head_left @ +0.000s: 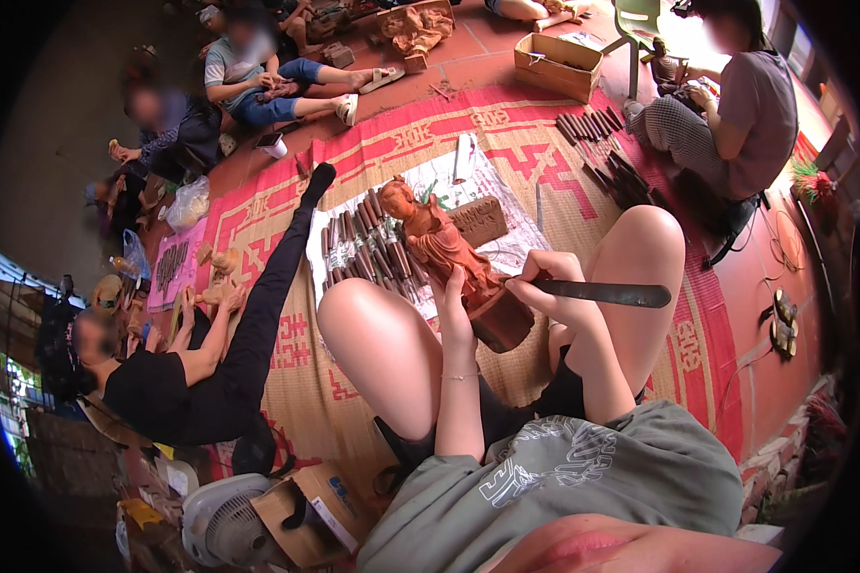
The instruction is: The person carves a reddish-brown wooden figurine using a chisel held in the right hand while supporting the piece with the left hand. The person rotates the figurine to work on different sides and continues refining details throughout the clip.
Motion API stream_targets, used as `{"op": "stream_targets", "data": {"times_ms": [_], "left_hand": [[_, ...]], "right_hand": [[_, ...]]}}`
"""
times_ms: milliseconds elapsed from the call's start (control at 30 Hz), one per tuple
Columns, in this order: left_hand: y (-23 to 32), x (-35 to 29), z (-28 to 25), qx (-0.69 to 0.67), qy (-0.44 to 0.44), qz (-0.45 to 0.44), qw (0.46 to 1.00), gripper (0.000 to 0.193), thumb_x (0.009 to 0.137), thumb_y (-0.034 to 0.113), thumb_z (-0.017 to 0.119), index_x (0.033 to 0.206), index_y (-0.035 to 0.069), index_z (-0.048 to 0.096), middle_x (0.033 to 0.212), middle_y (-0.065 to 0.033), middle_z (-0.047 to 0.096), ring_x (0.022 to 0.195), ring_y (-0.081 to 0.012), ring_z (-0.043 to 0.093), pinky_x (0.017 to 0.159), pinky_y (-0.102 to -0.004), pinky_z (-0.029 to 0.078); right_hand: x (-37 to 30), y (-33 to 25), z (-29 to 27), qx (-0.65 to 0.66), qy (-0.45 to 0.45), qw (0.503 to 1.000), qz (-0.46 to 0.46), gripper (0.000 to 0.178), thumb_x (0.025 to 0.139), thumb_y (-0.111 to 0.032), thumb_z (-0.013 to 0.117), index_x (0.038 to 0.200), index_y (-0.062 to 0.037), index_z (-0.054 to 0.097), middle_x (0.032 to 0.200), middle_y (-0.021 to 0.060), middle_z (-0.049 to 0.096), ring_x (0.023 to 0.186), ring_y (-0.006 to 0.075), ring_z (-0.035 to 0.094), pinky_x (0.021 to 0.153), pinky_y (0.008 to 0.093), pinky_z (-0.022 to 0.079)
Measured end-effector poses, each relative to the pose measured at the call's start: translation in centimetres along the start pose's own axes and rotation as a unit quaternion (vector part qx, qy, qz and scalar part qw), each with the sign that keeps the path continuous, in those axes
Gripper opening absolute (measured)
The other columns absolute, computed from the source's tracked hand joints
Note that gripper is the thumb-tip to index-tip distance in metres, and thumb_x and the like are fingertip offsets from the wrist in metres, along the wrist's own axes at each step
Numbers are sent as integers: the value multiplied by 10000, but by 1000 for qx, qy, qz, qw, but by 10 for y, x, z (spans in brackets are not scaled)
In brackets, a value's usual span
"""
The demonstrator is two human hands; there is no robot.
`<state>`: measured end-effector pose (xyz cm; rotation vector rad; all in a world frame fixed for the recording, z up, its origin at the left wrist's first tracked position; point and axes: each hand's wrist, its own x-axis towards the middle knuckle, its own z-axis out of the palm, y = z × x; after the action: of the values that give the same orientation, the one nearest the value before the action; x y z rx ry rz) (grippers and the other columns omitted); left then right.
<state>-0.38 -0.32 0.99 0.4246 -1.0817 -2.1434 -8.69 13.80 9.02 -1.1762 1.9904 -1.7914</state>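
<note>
The reddish-brown carved figure [444,239] is between your knees, tilted, its head leaning away from you toward the left and its thick base [504,323] close by your hands. Your left hand [456,310] touches the figure's lower left side, thumb up; how far its fingers wrap round, you cannot tell from this view. Your right hand [556,294] is closed narrowly around a dark-handled tool [612,293], whose handle sticks out to the right over your knee; the fingertips sit near the figure's lower right side, hiding the working end. Just beyond your hands, a brown block [478,222] lies on a white sheet [524,234], and to the left a row of tools [365,248] is spread out. All this rests on a red-patterned straw mat [306,401]. Farther right of your hands lie more dark tools [626,177], near a seated person [755,115]; well left, another person in black [167,387] handles pale wood [222,260].
</note>
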Motion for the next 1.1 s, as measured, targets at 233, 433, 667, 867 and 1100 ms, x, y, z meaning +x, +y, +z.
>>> {"op": "stream_targets", "data": {"times_ms": [233, 433, 667, 867, 1100], "left_hand": [[0, -3, 2, -29, 12, -42, 999, 448, 935, 303, 529, 1280, 33, 435, 1172, -88, 569, 1027, -196, 594, 888, -338, 482], [9, -8, 11, -28, 31, -28, 999, 436, 933, 323, 534, 1257, 40, 460, 1155, -89, 582, 1028, -197, 596, 880, -340, 488], [12, -8, 7, -53, -12, -79, 995, 684, 905, 244, 581, 1434, -3, 225, 1381, -117, 388, 1242, -204, 419, 1039, -341, 346], [2, -4, 1, -10, 2, -46, 999, 506, 917, 326, 555, 1311, 53, 394, 1196, -113, 558, 1036, -216, 599, 890, -358, 494], [12, -4, 12, 48, 9, 24, 999, 570, 907, 296, 566, 1360, 27, 348, 1287, -98, 474, 1135, -201, 523, 950, -341, 450]], "right_hand": [[-7, 2, -1, 126, -33, 986, 102, 205, 763, -61, 735, 731, -3, 541, 683, -7, 590, 632, 29, 542, 525, 200, 410], [-9, 0, -3, 97, -82, 985, 118, 129, 774, -42, 716, 811, 10, 603, 758, 22, 636, 686, 34, 564, 583, 178, 424], [-3, 13, 12, -2, -1, 999, 38, 138, 750, -80, 717, 736, 20, 622, 658, 36, 618, 603, 46, 557, 543, 218, 433], [0, 12, 13, -32, -13, 999, -8, 160, 721, -98, 707, 688, 14, 598, 605, 80, 566, 581, 149, 559, 543, 286, 428], [0, 13, 4, -50, -61, 997, 3, 176, 718, -86, 694, 664, 15, 561, 606, 92, 558, 568, 172, 539, 524, 299, 402]]}}
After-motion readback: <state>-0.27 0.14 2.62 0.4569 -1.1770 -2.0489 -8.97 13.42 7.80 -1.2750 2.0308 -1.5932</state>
